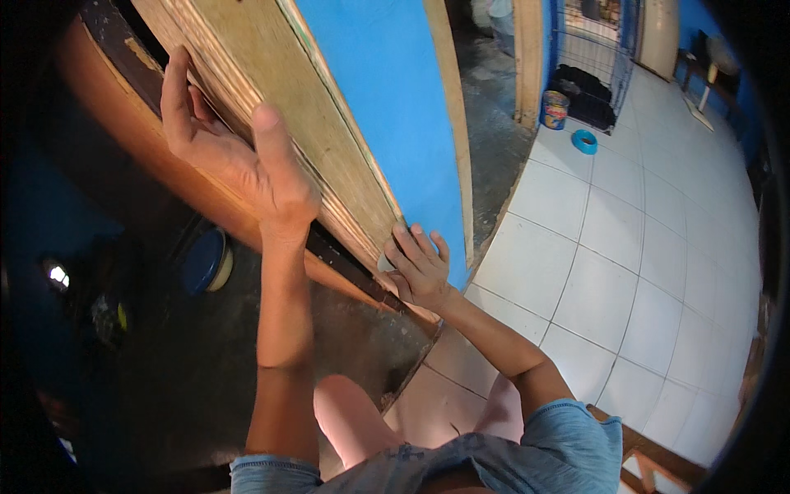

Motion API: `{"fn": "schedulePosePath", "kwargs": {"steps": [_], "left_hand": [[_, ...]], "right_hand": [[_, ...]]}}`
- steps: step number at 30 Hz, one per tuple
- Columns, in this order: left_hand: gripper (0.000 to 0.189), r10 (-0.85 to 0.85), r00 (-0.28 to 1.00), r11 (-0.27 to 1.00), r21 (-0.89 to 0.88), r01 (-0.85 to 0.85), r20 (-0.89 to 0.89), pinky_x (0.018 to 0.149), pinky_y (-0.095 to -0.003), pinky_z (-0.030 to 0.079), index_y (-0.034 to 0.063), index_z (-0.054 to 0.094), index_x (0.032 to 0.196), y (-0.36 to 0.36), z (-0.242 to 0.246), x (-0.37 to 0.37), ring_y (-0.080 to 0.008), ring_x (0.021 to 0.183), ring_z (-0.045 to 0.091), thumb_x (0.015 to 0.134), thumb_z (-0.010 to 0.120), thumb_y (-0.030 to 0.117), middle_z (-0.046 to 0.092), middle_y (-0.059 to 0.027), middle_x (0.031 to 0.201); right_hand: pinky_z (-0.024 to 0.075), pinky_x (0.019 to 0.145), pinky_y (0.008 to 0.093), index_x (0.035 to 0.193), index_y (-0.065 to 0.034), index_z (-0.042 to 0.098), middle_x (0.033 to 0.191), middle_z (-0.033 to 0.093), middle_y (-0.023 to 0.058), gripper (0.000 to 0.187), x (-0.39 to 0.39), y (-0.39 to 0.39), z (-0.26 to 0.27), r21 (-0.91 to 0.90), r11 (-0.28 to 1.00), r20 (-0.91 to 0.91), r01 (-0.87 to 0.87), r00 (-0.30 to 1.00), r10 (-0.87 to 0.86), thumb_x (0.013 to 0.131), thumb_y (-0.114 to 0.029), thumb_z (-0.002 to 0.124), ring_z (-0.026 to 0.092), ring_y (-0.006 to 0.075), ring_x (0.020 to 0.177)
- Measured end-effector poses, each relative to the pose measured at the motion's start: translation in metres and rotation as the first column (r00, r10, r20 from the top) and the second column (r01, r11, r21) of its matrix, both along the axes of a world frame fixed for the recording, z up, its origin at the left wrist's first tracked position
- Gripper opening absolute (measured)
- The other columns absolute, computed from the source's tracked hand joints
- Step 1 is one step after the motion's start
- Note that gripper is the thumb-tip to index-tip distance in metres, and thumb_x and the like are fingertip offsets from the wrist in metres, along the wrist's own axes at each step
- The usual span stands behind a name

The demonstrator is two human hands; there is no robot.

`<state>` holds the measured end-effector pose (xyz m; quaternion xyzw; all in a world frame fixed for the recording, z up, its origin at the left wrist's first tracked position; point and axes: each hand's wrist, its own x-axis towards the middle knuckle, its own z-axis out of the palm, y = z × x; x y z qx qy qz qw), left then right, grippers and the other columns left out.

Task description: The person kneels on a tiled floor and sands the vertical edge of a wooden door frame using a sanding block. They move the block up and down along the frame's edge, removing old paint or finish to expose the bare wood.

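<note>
A wooden door frame [327, 145] with grooved moulding runs diagonally ahead of me, beside a blue wall [389, 80]. My left hand [241, 163] is at the moulding's edge, palm turned up and fingers apart, with nothing in it. Whether its fingertips touch the wood is hard to tell. Lower on the frame, my right hand [423, 265] lies over the wood with its fingers bent. A thin pale piece [384, 263], perhaps a folded sheet, shows beneath its fingers; the rest of it is hidden. An orange-brown door panel [203, 191] curves past behind my left wrist.
White floor tiles [549, 247] stretch to the right. A wire cage [586, 68] stands back there, with a tin [554, 111] and a blue bowl [584, 142] near it. A blue basin [205, 262] is in the dark room on the left. Wooden furniture [654, 454] stands behind my right elbow.
</note>
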<state>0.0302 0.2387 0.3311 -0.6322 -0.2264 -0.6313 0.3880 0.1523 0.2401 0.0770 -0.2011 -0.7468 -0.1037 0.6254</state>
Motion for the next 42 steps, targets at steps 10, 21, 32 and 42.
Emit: {"fn": "schedulePosePath", "kwargs": {"steps": [10, 21, 32, 42], "left_hand": [[0.091, 0.028, 0.979, 0.98, -0.198, 0.013, 0.204, 0.114, -0.0436, 0.025, -0.0021, 0.027, 0.148, 0.009, -0.023, -0.014, -0.0274, 0.138, 0.032, 0.091, 0.059, 0.06, 0.032, -0.0169, 0.15], [0.075, -0.005, 0.982, 0.968, -0.246, 0.052, 0.19, 0.115, -0.0435, 0.021, -0.0003, 0.026, 0.148, -0.002, -0.025, -0.01, -0.0256, 0.134, 0.031, 0.094, 0.058, 0.041, 0.032, -0.0166, 0.144], [0.072, -0.006, 0.991, 0.948, -0.316, 0.048, 0.133, 0.12, -0.049, 0.013, -0.005, 0.021, 0.152, -0.004, -0.027, -0.002, -0.0352, 0.146, 0.021, 0.102, 0.046, 0.042, 0.02, -0.0252, 0.156], [0.065, -0.046, 0.975, 0.929, -0.351, 0.122, 0.217, 0.119, -0.0508, 0.012, -0.0053, 0.021, 0.153, -0.005, -0.034, 0.01, -0.0392, 0.149, 0.014, 0.107, 0.034, 0.038, 0.012, -0.0294, 0.158]], "right_hand": [[0.0548, 0.07, 0.0355, 0.115, -0.0067, 0.073, 0.098, 0.065, 0.0105, 0.04, 0.012, -0.007, -0.004, -0.248, 0.84, -0.282, -0.483, 0.865, 0.414, 0.076, 0.001, 0.073, 0.065, 0.028, 0.085], [0.0527, 0.084, 0.0395, 0.131, -0.0075, 0.062, 0.112, 0.064, 0.0122, 0.046, 0.009, -0.025, -0.01, -0.346, 0.735, -0.374, -0.583, 0.804, 0.462, 0.087, 0.005, 0.063, 0.064, 0.0312, 0.102], [0.0533, 0.094, 0.0402, 0.109, 0.0076, 0.065, 0.117, 0.066, 0.0241, 0.024, -0.017, -0.013, 0.124, -0.084, 0.886, -0.559, -0.456, 0.758, 0.337, 0.086, 0.011, 0.059, 0.065, 0.0393, 0.111], [0.0551, 0.087, 0.0401, 0.109, 0.0061, 0.066, 0.112, 0.067, 0.0245, 0.025, -0.019, -0.008, 0.172, -0.144, 0.922, -0.504, -0.361, 0.828, 0.246, 0.084, 0.011, 0.062, 0.067, 0.0394, 0.103]]}}
